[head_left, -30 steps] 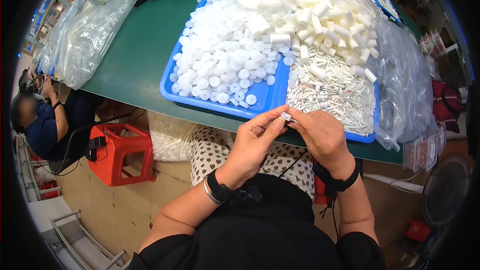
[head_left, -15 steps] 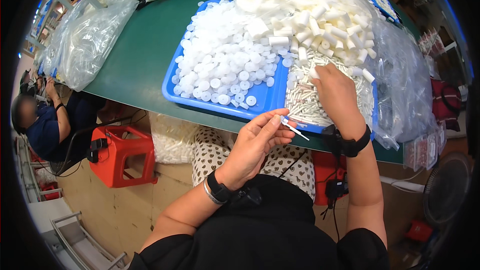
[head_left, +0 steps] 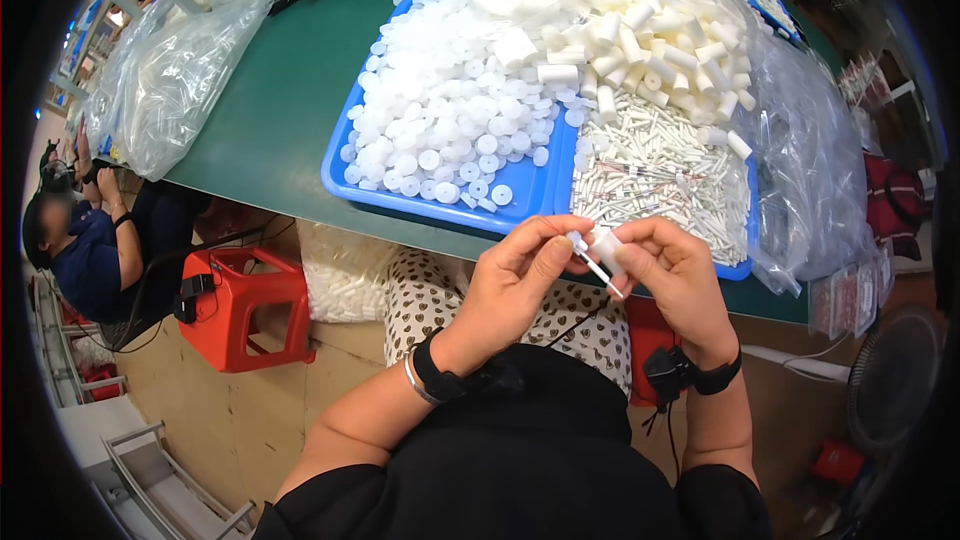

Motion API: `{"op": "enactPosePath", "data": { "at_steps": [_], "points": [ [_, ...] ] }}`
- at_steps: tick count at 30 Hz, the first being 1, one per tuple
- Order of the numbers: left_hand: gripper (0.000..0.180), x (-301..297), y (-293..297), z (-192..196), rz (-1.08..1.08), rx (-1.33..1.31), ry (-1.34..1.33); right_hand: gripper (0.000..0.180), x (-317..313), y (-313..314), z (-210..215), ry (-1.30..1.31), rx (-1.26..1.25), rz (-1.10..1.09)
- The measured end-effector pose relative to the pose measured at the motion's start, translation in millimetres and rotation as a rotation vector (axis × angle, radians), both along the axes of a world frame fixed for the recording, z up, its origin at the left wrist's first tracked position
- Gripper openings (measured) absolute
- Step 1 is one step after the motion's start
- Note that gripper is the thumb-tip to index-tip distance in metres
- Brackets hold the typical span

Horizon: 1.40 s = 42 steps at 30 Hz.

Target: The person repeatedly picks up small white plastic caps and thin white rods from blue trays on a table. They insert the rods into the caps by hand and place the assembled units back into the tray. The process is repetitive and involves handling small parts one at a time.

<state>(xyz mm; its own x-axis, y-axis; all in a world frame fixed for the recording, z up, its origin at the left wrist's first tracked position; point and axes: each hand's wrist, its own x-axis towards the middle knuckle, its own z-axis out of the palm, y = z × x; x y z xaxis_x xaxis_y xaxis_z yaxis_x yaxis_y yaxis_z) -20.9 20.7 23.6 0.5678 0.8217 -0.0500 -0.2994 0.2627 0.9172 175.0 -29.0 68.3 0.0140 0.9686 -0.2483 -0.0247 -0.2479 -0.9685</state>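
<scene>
My left hand (head_left: 515,275) pinches a thin white stick (head_left: 601,275) between thumb and fingers; its free end points down and to the right. A small whitish piece sits on the stick at the fingertips, too small to make out fully. Close beside it, my right hand (head_left: 675,275) grips a white foam cylinder (head_left: 606,246) between thumb and forefinger. Whether stick and cylinder touch is hard to tell. Both hands are just in front of a blue tray (head_left: 340,180) holding translucent white discs (head_left: 430,110) and, to the right, short thin white rods (head_left: 655,175).
Loose foam cylinders (head_left: 665,55) spill from a big clear bag behind the rods. Clear plastic bags lie on the green table (head_left: 285,110) at left and right. A red stool (head_left: 245,310) stands at left, near a seated person (head_left: 90,250). A fan (head_left: 893,375) is at right.
My right hand has come back from the rod section toward my left hand, bringing a foam cylinder. My left hand has stayed nearly in place with the stick.
</scene>
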Motion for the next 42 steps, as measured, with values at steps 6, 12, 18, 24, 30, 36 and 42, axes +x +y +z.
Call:
{"op": "enactPosePath", "data": {
  "at_steps": [6, 12, 18, 24, 30, 36, 42],
  "points": [
    [0.032, 0.3, -5.5, -2.3, -0.084, -0.186, 0.015, 0.015, -5.2, -11.0, -10.0, 0.015, -0.077, 0.077],
    [0.032, 5.8, -5.5, -6.3, -0.143, -0.238, 0.041, 0.014, -1.4, -10.9, -3.6, 0.117, -0.176, 0.079],
    [0.036, 14.1, -11.9, -2.5, -0.178, -0.233, 0.058, 0.016, 9.8, -20.8, -17.7, 0.304, -0.186, 0.067],
    [0.025, 12.5, -9.1, -8.7, -0.239, -0.319, -0.033, 0.016, 53.9, -32.6, 7.6, -0.548, 0.123, -0.142],
    [0.024, 16.4, -11.5, -9.5, -0.313, -0.502, -0.158, 0.014, 168.4, -29.1, -11.3, -1.801, 0.256, -0.296],
    [0.039, 10.6, -10.0, -5.4, -0.284, -0.502, -0.143, 0.018, 181.0, -12.5, -17.6, -1.882, 0.15, -0.14],
    [0.03, 2.3, 2.2, -21.7, -0.282, -0.574, -0.318, 0.022, 104.5, -17.3, 8.1, -1.359, 0.502, -0.284]
  ]
}}
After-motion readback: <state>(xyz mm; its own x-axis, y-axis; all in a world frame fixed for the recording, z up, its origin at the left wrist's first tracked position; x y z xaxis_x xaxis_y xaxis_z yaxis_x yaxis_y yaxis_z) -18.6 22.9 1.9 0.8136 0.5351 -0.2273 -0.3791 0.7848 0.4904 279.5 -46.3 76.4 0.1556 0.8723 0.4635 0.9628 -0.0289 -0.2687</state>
